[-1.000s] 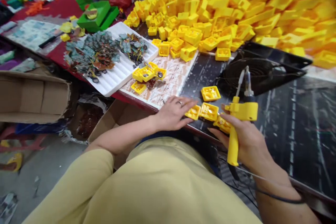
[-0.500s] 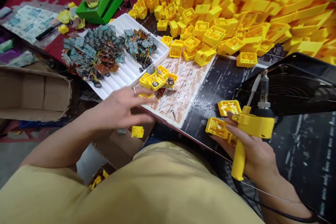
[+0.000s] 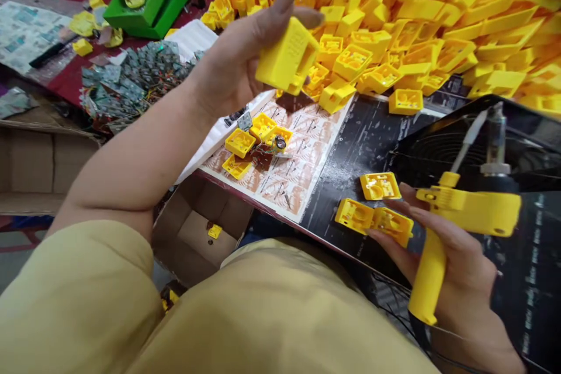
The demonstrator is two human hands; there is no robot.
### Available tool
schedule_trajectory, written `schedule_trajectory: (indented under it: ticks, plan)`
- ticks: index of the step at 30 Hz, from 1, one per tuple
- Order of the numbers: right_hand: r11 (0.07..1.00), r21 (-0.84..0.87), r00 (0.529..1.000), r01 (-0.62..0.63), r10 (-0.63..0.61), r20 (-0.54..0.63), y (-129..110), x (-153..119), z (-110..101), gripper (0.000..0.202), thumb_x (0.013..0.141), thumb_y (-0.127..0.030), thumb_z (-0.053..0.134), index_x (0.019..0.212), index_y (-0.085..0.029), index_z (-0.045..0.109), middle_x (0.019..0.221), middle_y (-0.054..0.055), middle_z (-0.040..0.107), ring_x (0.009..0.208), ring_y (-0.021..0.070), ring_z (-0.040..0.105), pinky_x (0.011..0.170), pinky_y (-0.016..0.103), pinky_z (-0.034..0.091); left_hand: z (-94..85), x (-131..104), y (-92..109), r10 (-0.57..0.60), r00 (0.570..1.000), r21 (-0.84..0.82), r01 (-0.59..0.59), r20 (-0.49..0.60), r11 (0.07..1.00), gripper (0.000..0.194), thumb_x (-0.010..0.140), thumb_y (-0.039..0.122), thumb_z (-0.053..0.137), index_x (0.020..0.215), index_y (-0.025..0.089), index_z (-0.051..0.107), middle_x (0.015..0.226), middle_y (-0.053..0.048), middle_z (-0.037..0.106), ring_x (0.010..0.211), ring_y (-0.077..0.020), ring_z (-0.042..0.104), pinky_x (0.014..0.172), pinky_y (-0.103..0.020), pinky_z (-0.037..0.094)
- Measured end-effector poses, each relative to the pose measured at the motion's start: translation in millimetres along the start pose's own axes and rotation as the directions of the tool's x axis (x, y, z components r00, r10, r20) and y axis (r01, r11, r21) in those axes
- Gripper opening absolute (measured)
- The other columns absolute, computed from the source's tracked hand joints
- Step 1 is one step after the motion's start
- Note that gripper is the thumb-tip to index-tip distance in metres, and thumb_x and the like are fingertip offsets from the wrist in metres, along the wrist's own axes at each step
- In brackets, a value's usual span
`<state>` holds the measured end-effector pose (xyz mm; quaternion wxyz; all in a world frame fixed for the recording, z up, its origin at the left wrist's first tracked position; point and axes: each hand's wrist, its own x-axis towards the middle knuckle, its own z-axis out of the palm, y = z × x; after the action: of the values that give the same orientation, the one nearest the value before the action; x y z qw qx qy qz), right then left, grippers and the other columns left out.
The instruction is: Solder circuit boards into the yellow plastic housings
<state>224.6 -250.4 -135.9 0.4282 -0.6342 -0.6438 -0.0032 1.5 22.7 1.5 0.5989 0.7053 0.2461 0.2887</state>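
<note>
My left hand [image 3: 258,41] is raised over the table, its fingers closed around a yellow plastic case [image 3: 289,58]. A brown flat piece [image 3: 294,103] shows just under that case. In my right hand [image 3: 456,251] is a yellow soldering gun [image 3: 427,274], its metal tip pointing up and away. Fingers of the same hand also reach to an open yellow case half [image 3: 393,227] at the table edge. Beside it are a second case half [image 3: 354,215] and a third [image 3: 380,186]. Left of these, several yellow cases [image 3: 239,143] with wires and round black parts lie on a patterned board [image 3: 302,158].
A large heap of yellow cases [image 3: 412,29] covers the back. Circuit boards [image 3: 127,79] with wires pile up at left, near green trays [image 3: 142,6]. A black fan-like housing [image 3: 464,134] stands at right. Below the edge, a cardboard box [image 3: 188,234] holds a yellow piece.
My left hand has risen and moved right, and now holds a yellow case. The yellow piece that was in the air over the box is lower, inside it. My right hand has shifted slightly right.
</note>
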Motion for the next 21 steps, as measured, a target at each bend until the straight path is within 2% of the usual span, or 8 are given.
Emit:
schedule_trajectory:
  ticks: [3, 6, 7, 9, 12, 14, 17, 21]
  plan:
    - [0.994, 0.113, 1.000, 0.009, -0.007, -0.014, -8, 6, 7, 0.074, 0.074, -0.024, 0.085, 0.138, -0.032, 0.050, 0.130, 0.009, 0.063, 0.109, 0.0292, 0.067, 0.096, 0.049, 0.059, 35.0, -10, -19, 0.019, 0.975, 0.273, -0.080, 0.220, 0.959, 0.041, 0.099, 0.035, 0.044, 0.133, 0.015, 0.056, 0.109, -0.008, 0.070, 0.096, -0.0184, 0.070, 0.079, -0.031, 0.058]
    - [0.991, 0.137, 1.000, -0.012, 0.010, 0.019, -14, 8, 12, 0.076, 0.074, -0.021, 0.085, 0.139, -0.029, 0.048, 0.133, 0.011, 0.061, 0.113, 0.0293, 0.065, 0.100, 0.051, 0.056, 73.2, -41, -52, -0.009, 0.880, 0.700, -0.372, 0.475, 0.609, 0.064, 0.090, 0.044, 0.062, 0.147, 0.020, 0.044, 0.107, -0.010, 0.070, 0.097, -0.0254, 0.068, 0.083, -0.040, 0.057]
    - [0.990, 0.139, 0.999, -0.008, 0.003, 0.033, -14, 8, 13, 0.076, 0.073, -0.021, 0.085, 0.139, -0.029, 0.047, 0.133, 0.011, 0.061, 0.115, 0.0294, 0.064, 0.101, 0.051, 0.055, 82.9, -53, -63, -0.023, 0.857, 0.761, -0.443, 0.514, 0.475, 0.070, 0.089, 0.045, 0.063, 0.150, 0.018, 0.040, 0.108, -0.013, 0.070, 0.099, -0.0283, 0.066, 0.085, -0.043, 0.056]
    - [0.989, 0.146, 0.999, 0.009, -0.016, 0.051, -13, 8, 14, 0.076, 0.073, -0.021, 0.086, 0.138, -0.028, 0.048, 0.130, 0.010, 0.063, 0.118, 0.0291, 0.063, 0.103, 0.050, 0.054, 93.1, -74, -80, -0.017, 0.856, 0.802, -0.477, 0.517, 0.359, 0.084, 0.087, 0.054, 0.064, 0.153, 0.011, 0.033, 0.117, -0.019, 0.067, 0.105, -0.0320, 0.064, 0.089, -0.046, 0.054]
    - [0.991, 0.128, 0.996, 0.048, -0.058, 0.070, -11, 9, 17, 0.070, 0.075, -0.023, 0.084, 0.136, -0.025, 0.049, 0.125, 0.010, 0.065, 0.119, 0.0278, 0.062, 0.102, 0.044, 0.053, 84.8, -90, -86, -0.019, 0.905, 0.819, -0.374, 0.424, 0.435, 0.096, 0.084, 0.065, 0.060, 0.152, 0.004, 0.030, 0.136, -0.024, 0.057, 0.121, -0.0333, 0.058, 0.099, -0.044, 0.051]
    - [0.995, 0.058, 0.993, 0.079, -0.083, 0.083, -11, 12, 19, 0.065, 0.078, -0.029, 0.083, 0.133, -0.023, 0.050, 0.119, 0.009, 0.066, 0.114, 0.0270, 0.064, 0.098, 0.041, 0.053, 71.8, -90, -79, -0.100, 0.915, 0.826, -0.301, 0.391, 0.476, 0.080, 0.090, 0.056, 0.057, 0.149, 0.006, 0.036, 0.139, -0.021, 0.057, 0.123, -0.0306, 0.058, 0.102, -0.041, 0.049]
    - [0.984, -0.085, 0.982, 0.159, -0.149, 0.114, -18, 18, 26, 0.060, 0.079, -0.045, 0.080, 0.126, -0.021, 0.051, 0.106, 0.008, 0.068, 0.101, 0.0276, 0.066, 0.091, 0.042, 0.050, 60.2, -85, -68, -0.227, 0.902, 0.850, -0.227, 0.368, 0.476, 0.050, 0.096, 0.040, 0.050, 0.138, 0.013, 0.052, 0.128, -0.013, 0.066, 0.118, -0.0272, 0.062, 0.101, -0.040, 0.049]
    - [0.954, -0.194, 0.966, 0.231, -0.200, 0.164, -35, 26, 44, 0.063, 0.082, -0.065, 0.066, 0.122, -0.019, 0.051, 0.092, 0.007, 0.066, 0.087, 0.0271, 0.063, 0.082, 0.041, 0.044, 67.3, -74, -66, -0.293, 0.915, 0.872, -0.112, 0.278, 0.477, 0.037, 0.097, 0.038, 0.043, 0.116, 0.016, 0.067, 0.109, -0.009, 0.073, 0.108, -0.0266, 0.066, 0.093, -0.040, 0.052]
